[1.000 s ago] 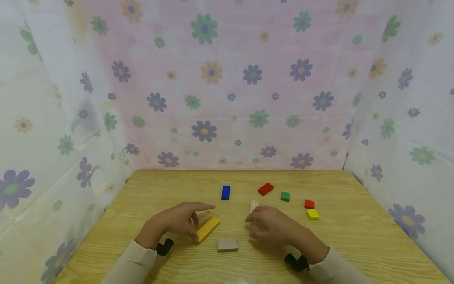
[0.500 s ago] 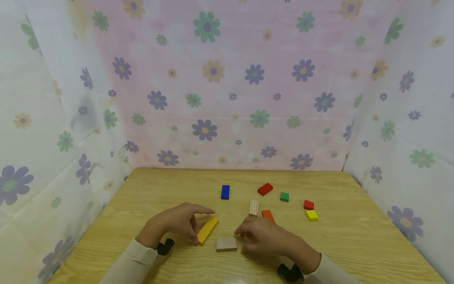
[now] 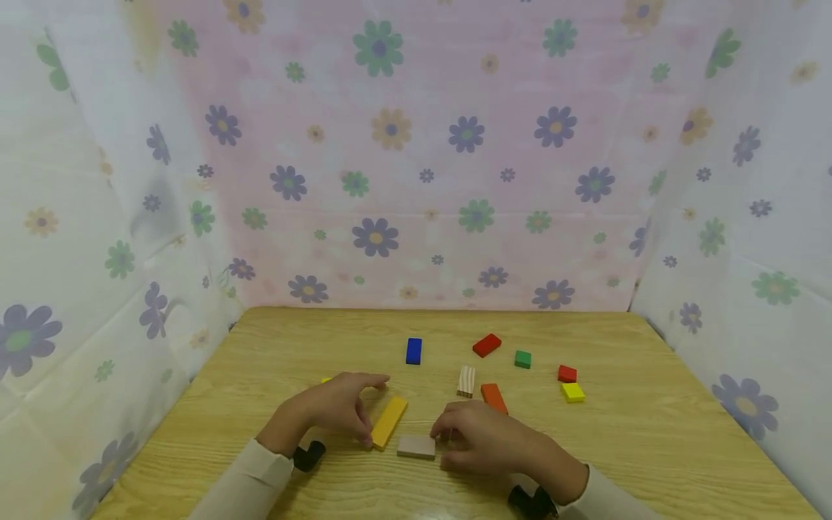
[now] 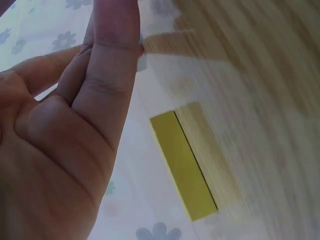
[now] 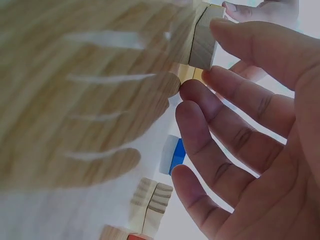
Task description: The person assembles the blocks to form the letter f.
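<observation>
My left hand (image 3: 334, 406) is beside a long yellow-orange block (image 3: 390, 423), index finger stretched out over the table and thumb at the block's near end. A flat pale wooden block (image 3: 416, 447) lies just to the right of that one. At its right end is my right hand (image 3: 484, 440), fingers gently bent. In the right wrist view, thumb and index tips are right at the pale wooden block (image 5: 204, 40), while the other fingers are spread apart. Another yellow block (image 4: 183, 166), mostly hidden behind the left hand in the head view, shows in the left wrist view.
Behind the hands lie a blue block (image 3: 414, 351), a red block (image 3: 487, 345), a striped wooden block (image 3: 466, 381) and an orange-red block (image 3: 494, 399). Farther right are small green (image 3: 523, 360), red (image 3: 568, 374) and yellow (image 3: 573, 393) blocks. Flowered cloth (image 3: 416, 159) surrounds the wooden table.
My right hand has moved left and nearer to me, up to the pale block, uncovering the striped and orange-red blocks. The left hand and the yellow-orange block have shifted slightly right.
</observation>
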{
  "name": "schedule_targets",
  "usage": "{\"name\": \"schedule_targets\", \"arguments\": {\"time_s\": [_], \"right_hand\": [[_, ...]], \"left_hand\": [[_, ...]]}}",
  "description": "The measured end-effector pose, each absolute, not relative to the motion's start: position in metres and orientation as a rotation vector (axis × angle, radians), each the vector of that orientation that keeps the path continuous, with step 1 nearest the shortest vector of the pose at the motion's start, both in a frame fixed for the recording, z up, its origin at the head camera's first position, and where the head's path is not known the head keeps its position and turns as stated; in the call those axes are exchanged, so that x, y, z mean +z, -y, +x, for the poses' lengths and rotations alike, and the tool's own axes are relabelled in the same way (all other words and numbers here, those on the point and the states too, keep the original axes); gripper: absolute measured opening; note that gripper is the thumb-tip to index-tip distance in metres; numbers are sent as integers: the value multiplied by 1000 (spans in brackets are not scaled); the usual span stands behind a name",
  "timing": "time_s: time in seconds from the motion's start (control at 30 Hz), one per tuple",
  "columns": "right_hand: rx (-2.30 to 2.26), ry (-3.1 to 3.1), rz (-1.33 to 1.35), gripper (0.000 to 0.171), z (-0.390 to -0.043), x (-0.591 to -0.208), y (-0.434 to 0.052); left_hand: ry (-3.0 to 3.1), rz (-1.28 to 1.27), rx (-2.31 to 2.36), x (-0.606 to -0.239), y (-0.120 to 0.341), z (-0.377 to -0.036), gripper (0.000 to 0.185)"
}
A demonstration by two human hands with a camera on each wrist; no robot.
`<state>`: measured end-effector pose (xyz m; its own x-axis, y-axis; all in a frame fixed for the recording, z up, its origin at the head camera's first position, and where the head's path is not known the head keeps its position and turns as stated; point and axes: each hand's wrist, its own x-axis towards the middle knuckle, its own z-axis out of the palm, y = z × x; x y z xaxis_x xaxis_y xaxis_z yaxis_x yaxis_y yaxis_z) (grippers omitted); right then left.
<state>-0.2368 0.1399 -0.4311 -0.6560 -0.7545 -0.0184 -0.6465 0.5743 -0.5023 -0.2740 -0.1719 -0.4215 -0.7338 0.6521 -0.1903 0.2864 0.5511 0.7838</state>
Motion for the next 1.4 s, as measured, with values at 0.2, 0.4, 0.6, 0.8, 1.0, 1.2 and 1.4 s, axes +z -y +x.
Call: {"name": "schedule_targets", "arguments": {"time_s": [0.2,0.4,0.6,0.8,1.0,1.2,1.4], "right_hand": [[-654,-2580,-1182,20,-238,-432,-138],[-632,-2587,-1236,17,-237,-433,-139],[-663,-2567,-1261,16,-236,-431,-139],[-727,-2499,-1169,32,-243,-428,-134],[-830,-2323,-1201,54,-256,-427,-125],[-819,-2275,-1189,58,-263,-430,-119],[-832,-2278,-1141,54,-262,-427,-121]], "left_hand": [[-2342,742,1095,-426,166,-272,102],[-2359,734,1101,-427,162,-273,97],[-2349,712,1108,-427,161,-273,96],[-2318,704,1092,-423,163,-276,104],[-2318,730,1026,-424,162,-283,103],[-2282,741,1029,-427,162,-288,89],[-2261,754,1048,-429,160,-289,86]]}}
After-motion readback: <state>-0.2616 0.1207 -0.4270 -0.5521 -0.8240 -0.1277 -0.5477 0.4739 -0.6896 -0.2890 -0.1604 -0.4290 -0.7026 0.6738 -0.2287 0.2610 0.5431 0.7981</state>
